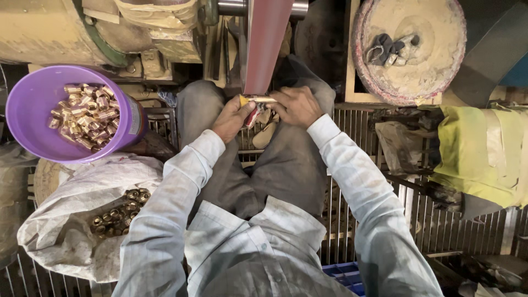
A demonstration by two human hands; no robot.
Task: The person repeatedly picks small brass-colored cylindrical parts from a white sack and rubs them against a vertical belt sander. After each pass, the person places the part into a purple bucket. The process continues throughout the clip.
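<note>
With both my hands, left hand (234,116) and right hand (297,105), I pinch a small brass piece (260,100) at the reddish sanding belt (266,44) in the upper middle, so I judge polishing is underway and needs steady pressure.

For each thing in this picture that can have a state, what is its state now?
left hand: closed on one end of the small rod.
right hand: closed on the other end.
small rod: held level against the sanding belt.
sanding belt: taut; moving or still, cannot tell.
purple tub: partly filled with brass fittings.
white sack: open, brass fittings inside.
</note>
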